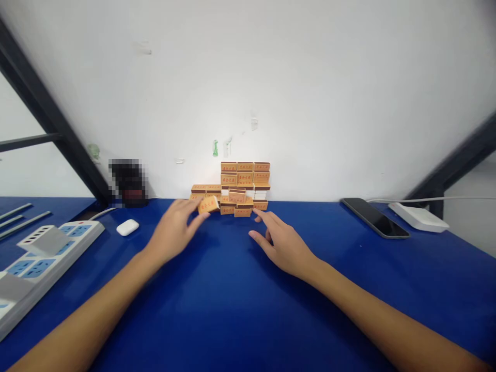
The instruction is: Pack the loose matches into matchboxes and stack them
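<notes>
Between the thumb and fingers of my left hand (pixel 174 227) is a matchbox (pixel 208 205), tilted and held just left of a stack. Yellow-orange matchboxes with red lettering make up this stack (pixel 245 177), which stands against the wall. Its middle is taller, and a lower row (pixel 206 188) runs off to the left, partly hidden by my left hand. A single matchbox (pixel 243 212) stands at the front of the stack's base. Close to the base's right side, my right hand (pixel 282 242) has thumb and forefinger apart with nothing between them.
On the blue table (pixel 232 299), a white power strip (pixel 70 258) with plugs and a white earphone case (pixel 127 227) lie at left. A black phone (pixel 374 217) and a white flat box (pixel 418 217) with a cable are at right. The white wall (pixel 310 103) rises behind.
</notes>
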`<state>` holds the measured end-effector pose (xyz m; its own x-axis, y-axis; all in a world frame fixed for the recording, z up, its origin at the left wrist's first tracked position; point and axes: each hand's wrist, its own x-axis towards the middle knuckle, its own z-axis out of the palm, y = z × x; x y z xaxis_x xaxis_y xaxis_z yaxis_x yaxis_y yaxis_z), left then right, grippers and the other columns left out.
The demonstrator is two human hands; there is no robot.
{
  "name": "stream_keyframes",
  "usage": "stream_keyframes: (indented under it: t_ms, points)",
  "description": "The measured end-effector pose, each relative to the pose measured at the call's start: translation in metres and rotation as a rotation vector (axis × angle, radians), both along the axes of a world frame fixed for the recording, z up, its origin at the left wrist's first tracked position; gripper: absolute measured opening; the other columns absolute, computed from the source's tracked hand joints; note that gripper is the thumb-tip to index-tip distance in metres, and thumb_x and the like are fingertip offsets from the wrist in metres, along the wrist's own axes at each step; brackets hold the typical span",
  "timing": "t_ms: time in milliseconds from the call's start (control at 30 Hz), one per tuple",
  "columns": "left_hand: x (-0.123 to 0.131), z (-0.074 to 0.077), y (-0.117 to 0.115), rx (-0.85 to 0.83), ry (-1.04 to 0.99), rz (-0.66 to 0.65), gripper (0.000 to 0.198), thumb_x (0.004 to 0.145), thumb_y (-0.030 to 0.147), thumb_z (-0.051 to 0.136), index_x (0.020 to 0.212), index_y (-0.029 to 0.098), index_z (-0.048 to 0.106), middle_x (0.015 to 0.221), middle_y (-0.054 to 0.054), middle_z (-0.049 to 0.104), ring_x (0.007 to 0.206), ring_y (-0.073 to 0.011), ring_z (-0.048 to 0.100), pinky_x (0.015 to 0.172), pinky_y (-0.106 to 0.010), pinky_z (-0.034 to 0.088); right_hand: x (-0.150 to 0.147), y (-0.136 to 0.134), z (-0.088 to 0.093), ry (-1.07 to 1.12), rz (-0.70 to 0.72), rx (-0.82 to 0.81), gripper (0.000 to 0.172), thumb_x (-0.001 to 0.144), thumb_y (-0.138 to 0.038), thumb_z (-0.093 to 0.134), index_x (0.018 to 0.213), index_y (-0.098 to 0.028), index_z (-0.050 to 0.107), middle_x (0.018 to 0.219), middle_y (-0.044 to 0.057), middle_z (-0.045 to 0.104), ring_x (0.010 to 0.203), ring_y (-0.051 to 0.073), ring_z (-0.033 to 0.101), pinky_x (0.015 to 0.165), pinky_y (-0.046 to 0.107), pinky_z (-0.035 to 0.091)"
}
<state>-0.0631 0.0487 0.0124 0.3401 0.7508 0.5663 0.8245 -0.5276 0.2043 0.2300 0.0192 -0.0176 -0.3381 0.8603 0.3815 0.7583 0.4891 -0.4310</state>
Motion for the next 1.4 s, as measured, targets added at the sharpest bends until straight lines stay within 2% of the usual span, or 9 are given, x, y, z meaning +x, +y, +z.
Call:
stream_keyframes:
  t_ms: [200,400,567,800,967,1100,1267,1333,1400]
  points:
    - [-0.035,0.017,0.027,0.032,0.079,0.186,0.056,0.102,0.056,0.044,0.134,0.015,0.065,0.111,-0.015,0.075,0.107,-0.0344,0.066,0.095,-0.044,0.051,0.005,0.002,0.003,-0.079,-0.013,0.068,0.042,0.105,-0.033,0.053,0.143,-0.016,0.054,0.131,0.015,0.065,0.092,0.024,0.072,0.084,0.042,0.06]
    - [-0.056,0.02,0.056,-0.054,0.173,0.225,0.059,0.098,0.058,0.045,0.134,0.015,0.066,0.121,-0.017,0.075,0.113,-0.0367,0.066,0.097,-0.044,0.05,0.006,-0.001,0.008,-0.165,-0.009,0.057,0.035,0.106,-0.034,0.052,0.136,-0.017,0.059,0.133,0.013,0.065,0.109,0.027,0.07,0.091,0.042,0.058]
    - [-0.046,0.017,0.061,-0.062,0.21,0.166,0.056,0.1,0.055,0.044,0.132,0.017,0.068,0.111,-0.016,0.076,0.103,-0.0353,0.067,0.09,-0.042,0.051,0.007,0.001,0.006,-0.183,-0.012,0.039,0.032,0.107,-0.034,0.052,0.132,-0.017,0.062,0.13,0.012,0.066,0.11,0.026,0.07,0.092,0.041,0.057]
    - [-0.012,0.014,0.065,-0.026,0.221,0.099,0.046,0.101,0.051,0.049,0.128,0.021,0.07,0.093,-0.011,0.074,0.098,-0.0316,0.063,0.087,-0.04,0.05,0.007,0.0,0.006,-0.178,-0.008,0.025,0.03,0.106,-0.034,0.052,0.127,-0.017,0.065,0.128,0.011,0.065,0.105,0.025,0.071,0.091,0.04,0.057]
    - [0.005,0.014,0.073,-0.013,0.223,0.044,0.039,0.103,0.047,0.047,0.111,0.022,0.077,0.102,-0.012,0.074,0.102,-0.0313,0.063,0.09,-0.042,0.05,0.007,0.0,0.007,-0.17,-0.01,0.022,0.029,0.106,-0.034,0.052,0.125,-0.017,0.066,0.127,0.011,0.066,0.105,0.025,0.071,0.091,0.041,0.057]
    - [0.01,0.012,0.069,0.021,0.192,0.064,0.04,0.103,0.047,0.048,0.116,0.021,0.074,0.1,-0.012,0.074,0.1,-0.0315,0.063,0.088,-0.043,0.051,0.006,0.0,0.007,-0.171,-0.015,0.021,0.028,0.106,-0.034,0.052,0.124,-0.018,0.066,0.127,0.011,0.066,0.104,0.025,0.071,0.088,0.039,0.057]
    - [0.013,0.01,0.046,0.121,0.156,0.122,0.047,0.103,0.049,0.048,0.131,0.015,0.066,0.112,-0.016,0.071,0.108,-0.034,0.062,0.096,-0.047,0.048,0.015,0.006,0.014,-0.203,-0.047,0.055,0.027,0.106,-0.035,0.052,0.119,-0.019,0.069,0.123,0.01,0.068,0.099,0.023,0.072,0.085,0.036,0.055]
    - [0.01,0.013,0.037,0.15,0.179,0.085,0.043,0.104,0.048,0.048,0.126,0.017,0.067,0.113,-0.015,0.071,0.107,-0.0319,0.063,0.097,-0.045,0.047,0.026,0.014,0.021,-0.234,-0.101,0.09,0.027,0.107,-0.036,0.05,0.111,-0.02,0.072,0.115,0.009,0.071,0.097,0.023,0.071,0.083,0.035,0.053]
    - [0.002,0.019,0.03,0.104,0.195,0.008,0.04,0.103,0.05,0.049,0.109,0.019,0.072,0.104,-0.012,0.074,0.097,-0.0282,0.066,0.09,-0.04,0.049,0.042,0.024,0.026,-0.273,-0.188,0.124,0.03,0.107,-0.035,0.048,0.103,-0.019,0.073,0.104,0.009,0.074,0.097,0.024,0.07,0.082,0.035,0.051]
